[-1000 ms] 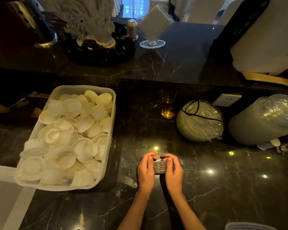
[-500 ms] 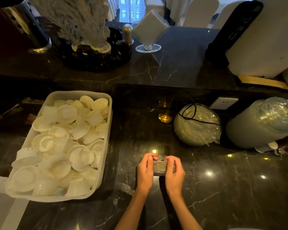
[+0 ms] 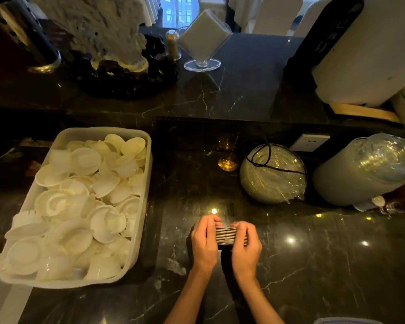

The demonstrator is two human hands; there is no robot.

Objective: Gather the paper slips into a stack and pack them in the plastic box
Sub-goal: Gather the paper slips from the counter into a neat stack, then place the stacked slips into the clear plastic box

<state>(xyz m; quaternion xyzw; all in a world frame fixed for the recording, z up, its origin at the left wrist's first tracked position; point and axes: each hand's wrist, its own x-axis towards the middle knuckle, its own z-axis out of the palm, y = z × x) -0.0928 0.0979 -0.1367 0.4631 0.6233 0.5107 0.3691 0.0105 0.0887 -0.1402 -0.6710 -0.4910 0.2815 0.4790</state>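
A thick stack of paper slips [image 3: 227, 235] stands on edge on the dark marble counter [image 3: 313, 265], its striped side facing me. My left hand [image 3: 204, 244] grips the stack's left end and my right hand [image 3: 245, 246] grips its right end, fingers curled over the top. A pale plastic edge [image 3: 344, 321] shows at the bottom right corner of the view; what it belongs to I cannot tell.
A white plastic tub [image 3: 136, 249] full of small white cups sits to the left. Two wrapped bundles of clear lids [image 3: 272, 174] [image 3: 365, 169] lie behind and right. A napkin holder [image 3: 202, 43] and a grey ornament [image 3: 98, 31] stand on the raised ledge.
Both hands keep hold of the stack in the same spot. The view has shifted slightly, so the tub and bundles sit lower in frame.
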